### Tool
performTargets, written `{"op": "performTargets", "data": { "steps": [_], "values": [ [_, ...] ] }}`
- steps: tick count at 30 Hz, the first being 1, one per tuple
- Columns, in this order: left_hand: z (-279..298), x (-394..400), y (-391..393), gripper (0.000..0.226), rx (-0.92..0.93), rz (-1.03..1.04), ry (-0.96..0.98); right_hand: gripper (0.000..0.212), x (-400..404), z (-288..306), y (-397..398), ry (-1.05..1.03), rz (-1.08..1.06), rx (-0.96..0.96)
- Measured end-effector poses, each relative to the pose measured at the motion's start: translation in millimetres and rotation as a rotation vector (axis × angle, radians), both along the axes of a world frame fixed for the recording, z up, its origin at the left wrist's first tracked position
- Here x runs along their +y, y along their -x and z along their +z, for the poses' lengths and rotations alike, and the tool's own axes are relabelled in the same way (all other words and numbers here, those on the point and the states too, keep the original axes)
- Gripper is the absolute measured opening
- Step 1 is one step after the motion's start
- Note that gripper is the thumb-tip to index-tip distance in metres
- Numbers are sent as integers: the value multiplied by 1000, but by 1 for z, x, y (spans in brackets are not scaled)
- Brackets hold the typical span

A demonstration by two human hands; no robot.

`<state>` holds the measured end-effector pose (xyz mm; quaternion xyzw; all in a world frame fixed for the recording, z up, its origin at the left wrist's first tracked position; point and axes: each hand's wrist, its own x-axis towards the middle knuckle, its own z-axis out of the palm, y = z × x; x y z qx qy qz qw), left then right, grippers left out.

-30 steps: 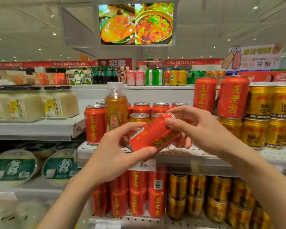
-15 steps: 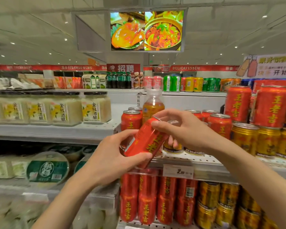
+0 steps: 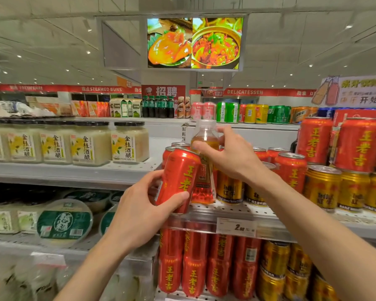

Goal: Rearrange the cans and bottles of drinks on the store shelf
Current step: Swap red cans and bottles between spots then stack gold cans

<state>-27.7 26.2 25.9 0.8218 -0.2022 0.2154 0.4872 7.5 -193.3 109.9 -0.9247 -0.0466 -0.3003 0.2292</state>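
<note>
Supermarket shelving fills the view, with a hanging food screen [image 3: 194, 43] under the ceiling and red banners along the far wall. On the white perforated shelf [image 3: 232, 210] ahead stand red cans at the back and gold cans [image 3: 322, 187] to the right, with taller stacked red cans [image 3: 359, 144] further right.

The left hand [image 3: 139, 216] grips a red can [image 3: 179, 179] (yellow characters down its side), thumb across the front and fingers [image 3: 155, 191] wrapped behind; the can tilts slightly, top leaning right, and its base sits at or just above the front edge of the shelf, I cannot tell which. Just behind it stands a clear bottle [image 3: 204, 161] of amber drink, upright on the shelf among the cans. The right hand [image 3: 232, 155] reaches over to it, its thumb and fingers curled round the bottle's shoulder below the pale cap.

Below the shelf edge hangs a price tag [image 3: 236, 227], and under that stand more red and gold cans. To the left, jars with black lids [image 3: 129, 141] line a neighbouring shelf, with round green-labelled tubs [image 3: 64, 222] beneath.
</note>
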Motion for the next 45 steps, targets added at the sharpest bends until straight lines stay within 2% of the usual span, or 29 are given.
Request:
{"op": "performTargets", "data": {
  "steps": [9, 14, 19, 24, 28, 31, 41, 45],
  "values": [
    [0, 5, 3, 83, -19, 50, 34, 94, 5, -11, 11, -129, 95, -96],
    [2, 9, 3, 77, -35, 58, 62, 75, 3, -9, 16, -288, 165, -140],
    [3, 10, 2, 70, -47, 52, 67, 79, -3, 3, 26, -344, 226, -160],
    [1, -1, -1, 64, -55, 45, 69, 75, -15, -5, 44, -377, 264, -109],
    [-2, -21, -7, 69, -63, 42, 72, 69, -28, -15, 58, -419, 274, -102],
    [-4, -40, -12, 62, -77, 47, 64, 65, -40, -19, 67, -456, 264, -114],
    [-18, -65, -22, 91, -203, 145, -33, 75, -60, -26, 78, -425, 195, -116],
    [-14, -64, -16, 87, -273, 186, -107, 77, -60, -29, 79, -403, 182, -111]
  ]
}}
